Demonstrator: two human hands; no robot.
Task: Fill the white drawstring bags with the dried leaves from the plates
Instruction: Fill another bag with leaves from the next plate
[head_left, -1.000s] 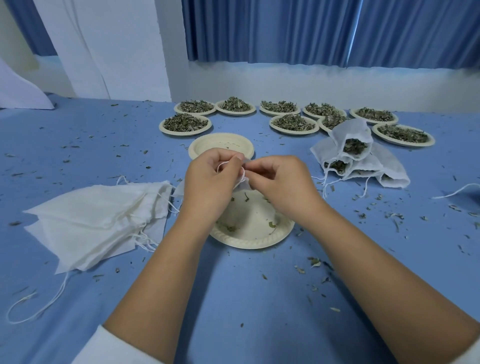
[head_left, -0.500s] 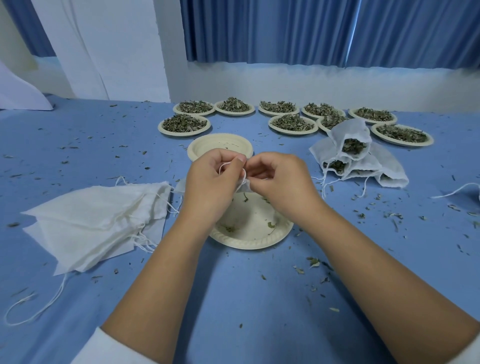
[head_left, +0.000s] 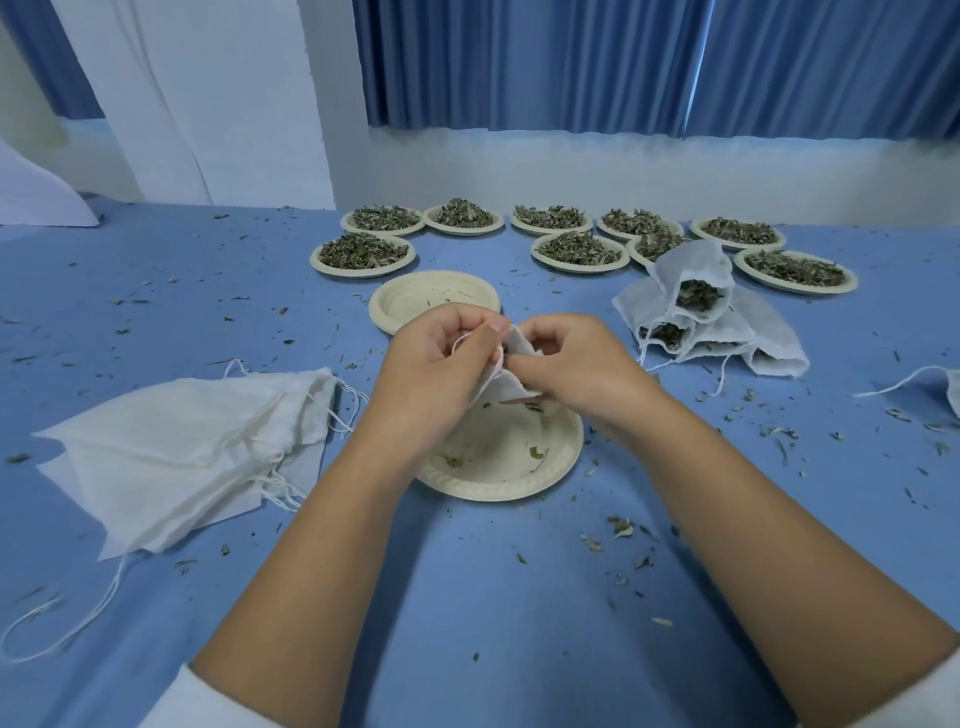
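A white drawstring bag is pinched by the curled fingers of the left hand and right hand over a nearly emptied paper plate. A few filled bags are piled right, while many heaped plates and the flat empty bags are yet to be used

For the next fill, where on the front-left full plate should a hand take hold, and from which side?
Probably grip the near-left rim of the front-left full plate, coming in from the left. Leaves heap in its middle, the rim is bare, and the empty plate stack sits close at its near right.
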